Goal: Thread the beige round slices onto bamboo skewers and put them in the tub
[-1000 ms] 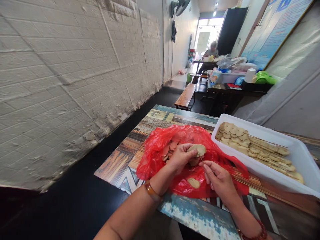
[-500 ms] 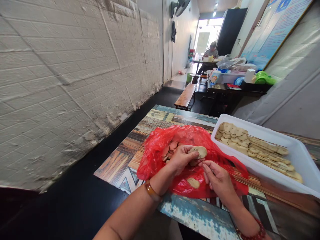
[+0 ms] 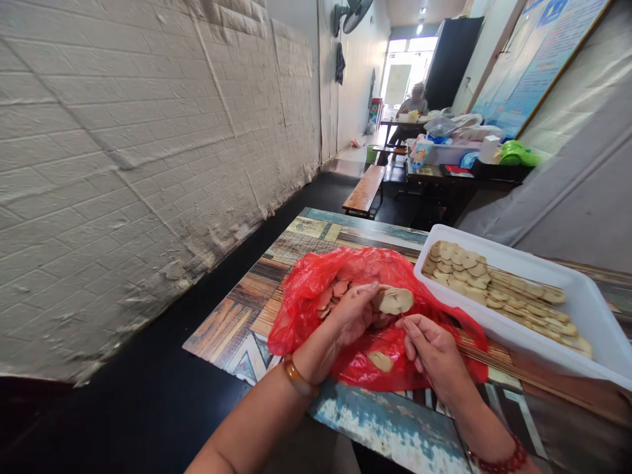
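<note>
My left hand [image 3: 353,315] is closed on several thin beige slices [image 3: 395,301], round to oval, held above an open red plastic bag [image 3: 306,303]. My right hand [image 3: 428,339] pinches a thin skewer just below those slices; most of the stick is hidden by the fingers. More slices [image 3: 340,289], tinted by the red plastic, lie inside the bag beyond my left hand. One loose slice [image 3: 380,361] rests on the bag between my wrists.
At the right, a white plastic tub [image 3: 600,309] holds skewered slices [image 3: 461,266] in rows. Bare skewers [image 3: 498,362] lie beside it on the patterned table [image 3: 266,289]. A bench [image 3: 365,189] and a cluttered table stand beyond, with a person [image 3: 413,105] seated farther back.
My left fingers have shifted back on the slices, leaving more of them showing. My right hand stays just below with the skewer. The view has turned slightly.
</note>
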A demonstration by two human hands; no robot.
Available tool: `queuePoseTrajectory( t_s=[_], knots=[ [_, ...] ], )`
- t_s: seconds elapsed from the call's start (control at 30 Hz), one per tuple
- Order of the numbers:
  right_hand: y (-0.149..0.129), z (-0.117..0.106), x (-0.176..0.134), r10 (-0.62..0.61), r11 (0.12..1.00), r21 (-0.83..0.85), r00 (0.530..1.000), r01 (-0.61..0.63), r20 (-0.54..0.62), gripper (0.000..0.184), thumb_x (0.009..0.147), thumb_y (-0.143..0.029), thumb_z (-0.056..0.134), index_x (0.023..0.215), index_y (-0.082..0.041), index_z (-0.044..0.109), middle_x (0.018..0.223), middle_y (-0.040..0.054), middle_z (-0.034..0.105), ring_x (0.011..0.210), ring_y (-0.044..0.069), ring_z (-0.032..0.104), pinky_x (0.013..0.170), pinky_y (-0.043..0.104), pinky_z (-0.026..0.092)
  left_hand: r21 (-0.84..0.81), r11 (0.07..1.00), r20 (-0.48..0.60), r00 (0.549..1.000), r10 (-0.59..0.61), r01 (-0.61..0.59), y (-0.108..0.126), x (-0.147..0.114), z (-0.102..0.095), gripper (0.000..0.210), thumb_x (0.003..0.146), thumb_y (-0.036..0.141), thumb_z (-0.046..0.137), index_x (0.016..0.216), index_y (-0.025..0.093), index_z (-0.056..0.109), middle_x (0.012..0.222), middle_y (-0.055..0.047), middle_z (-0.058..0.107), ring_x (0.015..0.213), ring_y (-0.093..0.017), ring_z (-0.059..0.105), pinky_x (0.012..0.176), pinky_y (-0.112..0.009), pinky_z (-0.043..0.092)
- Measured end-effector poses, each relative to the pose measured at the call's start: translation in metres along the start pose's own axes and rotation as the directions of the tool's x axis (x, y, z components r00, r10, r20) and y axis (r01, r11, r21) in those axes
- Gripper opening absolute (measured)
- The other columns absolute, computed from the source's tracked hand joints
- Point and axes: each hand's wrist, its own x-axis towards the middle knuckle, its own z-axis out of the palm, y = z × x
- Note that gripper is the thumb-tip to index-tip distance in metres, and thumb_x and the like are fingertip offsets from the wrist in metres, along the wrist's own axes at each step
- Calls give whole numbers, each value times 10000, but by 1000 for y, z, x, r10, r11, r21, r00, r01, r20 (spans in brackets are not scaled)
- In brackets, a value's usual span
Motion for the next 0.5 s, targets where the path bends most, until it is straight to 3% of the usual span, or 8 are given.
queuePoseTrajectory(
  t_s=[0.17,0.27,0.5],
  knots=[
    [-3,1,0,30,999,30,999,-30,20,398,828,-556,514,897,-168,563,468,-86,466,325,51,336,350,179,220,-63,996,-27,998,-59,57,0,1,1,357,829,470,534,920,140,635,814,-84,675,739,-170,615,630,-250,462],
    [-5,2,-1,39,999,30,999,-40,33,407,817,-566,518,889,-168,566,463,-86,464,321,50,329,345,177,222,-36,999,-48,998,-37,35,0,0,3,352,801,467,576,898,136,646,797,-82,672,714,-163,605,621,-248,461],
    [-4,4,-1,17,1000,14,998,-18,66,386,840,-546,502,906,-173,573,477,-82,471,330,49,340,353,174,236,73,997,118,993,-13,4,-1,-2,2,387,627,356,775,892,89,684,764,-73,663,614,-119,592,614,-224,460]
  ],
)
